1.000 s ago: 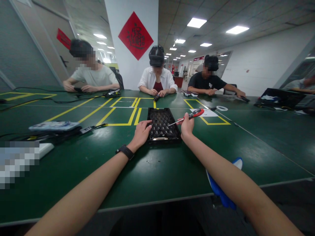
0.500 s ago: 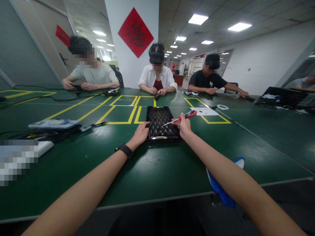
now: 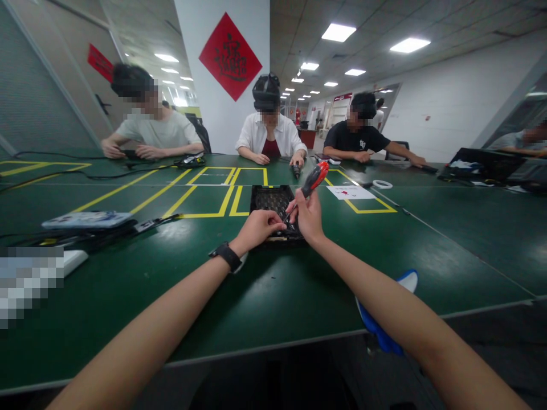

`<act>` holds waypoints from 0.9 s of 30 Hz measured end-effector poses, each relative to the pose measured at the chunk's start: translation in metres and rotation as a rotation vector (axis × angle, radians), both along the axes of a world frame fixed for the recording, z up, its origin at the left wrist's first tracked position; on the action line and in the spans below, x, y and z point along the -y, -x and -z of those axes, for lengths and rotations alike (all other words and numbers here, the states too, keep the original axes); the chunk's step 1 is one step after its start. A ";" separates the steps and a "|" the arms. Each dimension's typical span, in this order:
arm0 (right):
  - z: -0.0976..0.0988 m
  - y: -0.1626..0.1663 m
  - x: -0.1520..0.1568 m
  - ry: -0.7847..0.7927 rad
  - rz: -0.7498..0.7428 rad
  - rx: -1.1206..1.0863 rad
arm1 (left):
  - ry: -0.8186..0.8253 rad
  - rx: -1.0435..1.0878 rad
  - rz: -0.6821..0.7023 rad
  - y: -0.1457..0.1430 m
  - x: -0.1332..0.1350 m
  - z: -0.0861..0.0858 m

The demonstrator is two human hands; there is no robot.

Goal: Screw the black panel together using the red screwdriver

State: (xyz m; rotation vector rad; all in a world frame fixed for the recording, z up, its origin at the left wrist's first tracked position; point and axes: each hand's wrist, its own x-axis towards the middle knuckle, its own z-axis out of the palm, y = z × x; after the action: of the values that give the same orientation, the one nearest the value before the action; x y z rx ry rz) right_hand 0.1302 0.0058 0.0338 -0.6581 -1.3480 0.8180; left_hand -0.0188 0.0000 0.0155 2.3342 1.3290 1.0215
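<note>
A black open tray-like case (image 3: 270, 196) with a studded or perforated inside lies on the green table in front of me. My right hand (image 3: 309, 215) is closed on a screwdriver (image 3: 315, 177) with a red and black handle. The handle tilts up and to the right, and its shaft slants down over the case. My left hand (image 3: 260, 228) is over the near left part of the case. Its thumb and fingers are pinched together close to the screwdriver's tip. What they hold, if anything, is too small to make out.
A blue and white glove (image 3: 380, 327) hangs at the table's front edge under my right forearm. Phones and cables (image 3: 92, 221) lie at the left. A paper sheet (image 3: 351, 192) and a white ring (image 3: 382, 184) are beyond the case. Several people sit across the table.
My left hand has moved from the case's left edge to over its inside, fingers now pinched. My right hand has shifted left and nearer, tilting the screwdriver more upright.
</note>
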 end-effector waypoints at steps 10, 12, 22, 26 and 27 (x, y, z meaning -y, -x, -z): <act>0.013 0.000 -0.014 0.007 -0.160 -0.007 | -0.158 0.006 0.014 -0.004 -0.002 0.007; 0.015 0.001 -0.014 0.019 -0.176 -0.016 | -0.165 0.031 -0.032 -0.003 -0.003 0.010; 0.008 0.000 -0.002 0.051 -0.159 -0.038 | -0.046 0.112 0.061 -0.002 0.003 0.008; 0.008 0.002 -0.002 0.035 -0.113 -0.020 | -0.046 0.088 -0.048 -0.001 0.001 0.008; 0.008 0.002 -0.002 0.030 -0.119 -0.015 | -0.046 0.070 -0.055 0.000 0.000 0.010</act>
State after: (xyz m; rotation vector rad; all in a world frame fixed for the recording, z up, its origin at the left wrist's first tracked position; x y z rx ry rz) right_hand 0.1278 0.0074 0.0255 -0.5982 -1.3731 0.9393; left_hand -0.0185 -0.0005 0.0060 2.2840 1.3643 1.1502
